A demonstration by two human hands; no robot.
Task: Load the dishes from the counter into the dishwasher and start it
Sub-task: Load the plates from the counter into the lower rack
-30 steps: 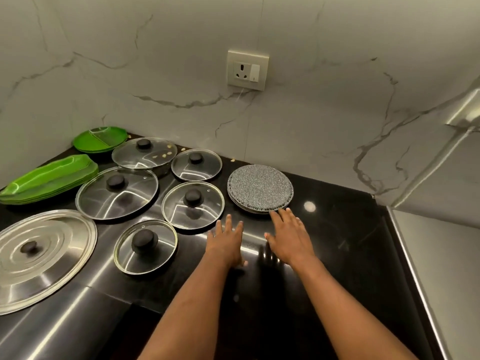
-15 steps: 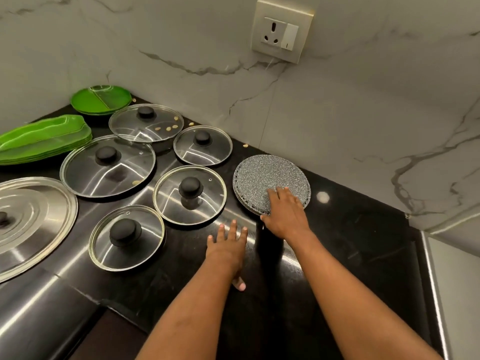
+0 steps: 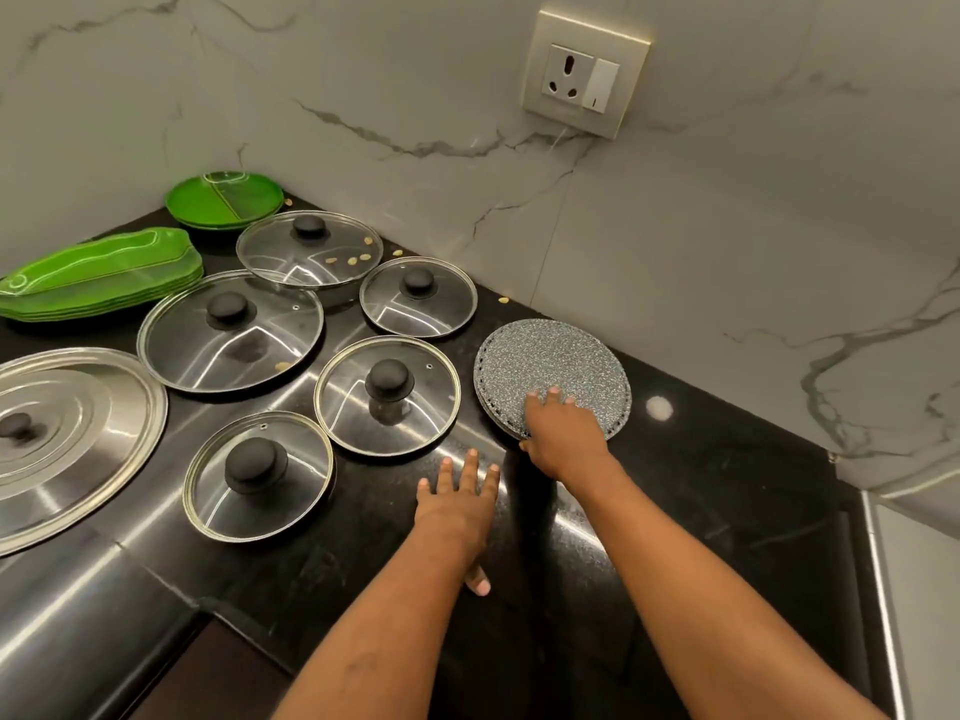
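Observation:
A stack of round speckled grey plates point(image 3: 550, 366) lies on the black counter point(image 3: 701, 485) near the marble wall. My right hand point(image 3: 563, 433) rests on the stack's near edge, fingers on top and thumb at the rim. My left hand point(image 3: 460, 504) lies flat on the counter with spread fingers, just left of the stack and holding nothing. Several glass lids with black knobs point(image 3: 387, 394) lie to the left. A large steel lid point(image 3: 62, 439) is at the far left. No dishwasher is in view.
Green leaf-shaped plates point(image 3: 98, 275) are stacked at the back left, and a round green divided plate point(image 3: 223, 200) sits in the corner. Food crumbs lie on one glass lid point(image 3: 309, 249). A wall socket point(image 3: 584, 77) is above. The counter ends at a steel edge point(image 3: 883, 589) on the right.
My right hand has moved forward from the bare counter onto the near edge of the grey plate stack. My left hand has stayed flat on the counter. The camera has moved closer.

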